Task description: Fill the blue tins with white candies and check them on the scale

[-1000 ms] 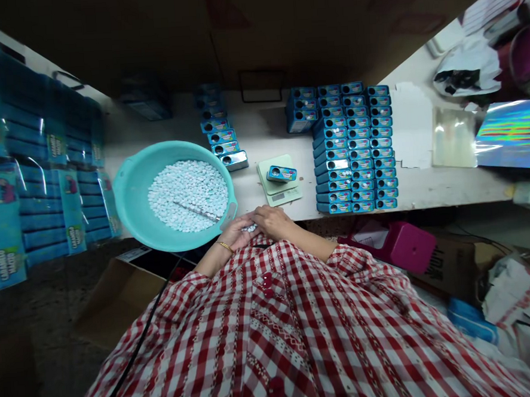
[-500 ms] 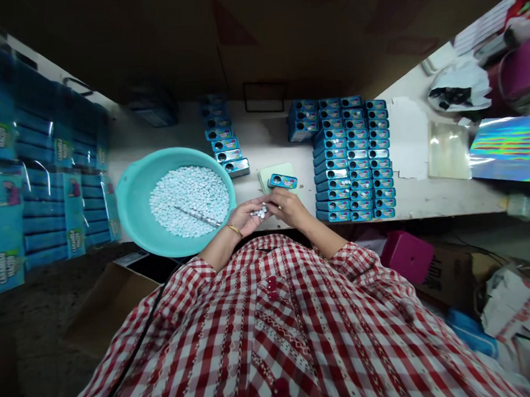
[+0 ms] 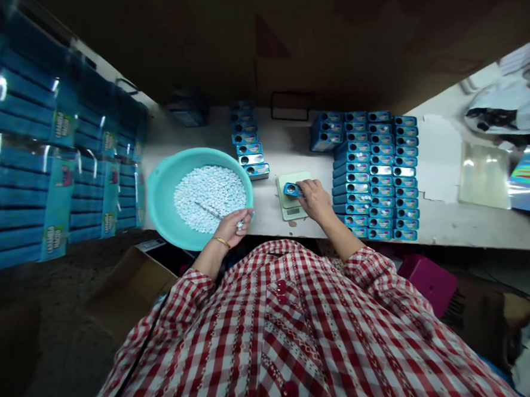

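My left hand (image 3: 235, 226), curled at the near right rim of the turquoise basin (image 3: 161, 187), is closed on a few small white candies (image 3: 240, 224). Many more pale candies (image 3: 211, 193) fill the basin's bottom, with a metal scoop or spoon handle (image 3: 208, 210) lying among them. To the right, my right hand (image 3: 315, 199) grips a small blue candy tin (image 3: 293, 189) by its right end. This tin is on or just over a pale green kitchen scale (image 3: 291, 212); whether it touches the scale I cannot tell.
Rows of blue tins (image 3: 383, 179) stand on the right of the white table (image 3: 441, 223), some with candies on top. A shorter line of tins (image 3: 249, 148) is behind the basin. Wrapped blue packs (image 3: 26, 195) are piled at the left. A dark panel (image 3: 309, 40) overhangs the back.
My hands have parted. The left moved with its candies toward the basin rim, while the right left the candies and took hold of the tin at the scale. The view shifted too.
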A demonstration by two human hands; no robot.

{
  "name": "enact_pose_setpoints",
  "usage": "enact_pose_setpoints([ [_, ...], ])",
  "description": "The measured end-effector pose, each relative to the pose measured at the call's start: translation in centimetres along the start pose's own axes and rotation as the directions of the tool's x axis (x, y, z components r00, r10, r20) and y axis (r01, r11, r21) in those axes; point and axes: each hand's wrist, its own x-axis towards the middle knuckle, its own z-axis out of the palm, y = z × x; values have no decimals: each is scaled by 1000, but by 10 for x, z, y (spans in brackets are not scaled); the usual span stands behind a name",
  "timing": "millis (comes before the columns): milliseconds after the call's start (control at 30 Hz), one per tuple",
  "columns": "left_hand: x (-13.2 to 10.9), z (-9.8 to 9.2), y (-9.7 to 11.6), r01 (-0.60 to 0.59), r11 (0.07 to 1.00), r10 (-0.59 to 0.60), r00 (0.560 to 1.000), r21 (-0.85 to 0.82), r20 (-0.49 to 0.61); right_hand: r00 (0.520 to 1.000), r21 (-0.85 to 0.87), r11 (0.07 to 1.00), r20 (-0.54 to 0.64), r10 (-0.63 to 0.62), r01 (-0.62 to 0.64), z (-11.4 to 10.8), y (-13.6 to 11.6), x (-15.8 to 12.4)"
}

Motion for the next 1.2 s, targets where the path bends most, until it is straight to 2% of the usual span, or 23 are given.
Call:
enact_pose_setpoints([
  [67, -9, -13, -6, 2, 999, -3, 1000, 39, 12, 997, 9, 997, -1, -79, 79, 1, -15, 10],
  [167, -18, -22, -25, 63, 993, -65, 998, 104, 13, 987, 32, 987, 25, -157, 156, 8, -38, 33],
  [300, -17, -24, -54, 127, 988, -119, 989, 85, -89, 991, 57, 992, 57, -120, 116, 31, -52, 60],
  [367, -14, -23, -63, 92, 996, -91, 990, 6, -112, 994, 48, 994, 53, -98, 96, 43, -51, 69],
  [467, -13, -23, -70, -7, 994, -8, 991, -111, -134, 986, 47, 986, 48, -160, 158, 55, -50, 77],
  [600, -21, -29, -66, -177, 959, 108, 950, -221, -294, 973, 44, 976, 77, -217, 214, 62, -64, 82],
  [667, -26, -36, -58, -160, 957, 76, 943, -242, -325, 973, 49, 974, 60, -222, 219, 62, -70, 76],
  [733, -30, -40, -47, -67, 966, -1, 965, -250, -264, 974, 72, 971, -1, -227, 227, 61, -67, 62],
  [800, -30, -38, -37, 5, 962, -54, 984, -274, -172, 979, 104, 975, -84, -186, 194, 59, -54, 41],
  [900, -19, -23, -26, 38, 943, -72, 993, -330, -89, 984, 151, 988, -176, -10, 37, 52, -20, 7],
  [967, -7, -8, -25, 66, 941, -94, 993, -332, -67, 963, 193, 976, -225, 146, -103, 46, -1, -14],
  [1033, 6, 6, -28, 96, 944, -114, 993, -315, -39, 948, 265, 952, -232, 217, -153, 40, 5, -30],
  [1067, 12, 11, -31, 111, 946, -122, 992, -306, -15, 961, 302, 947, -208, 181, -113, 38, 1, -37],
  [1133, 21, 19, -39, 156, 948, -151, 988, -277, 41, 994, 339, 938, -99, -37, 69, 37, -18, -47],
  [1200, 27, 22, -49, 214, 948, -202, 976, -236, 77, 959, 316, 916, 53, -278, 248, 39, -41, -55],
])
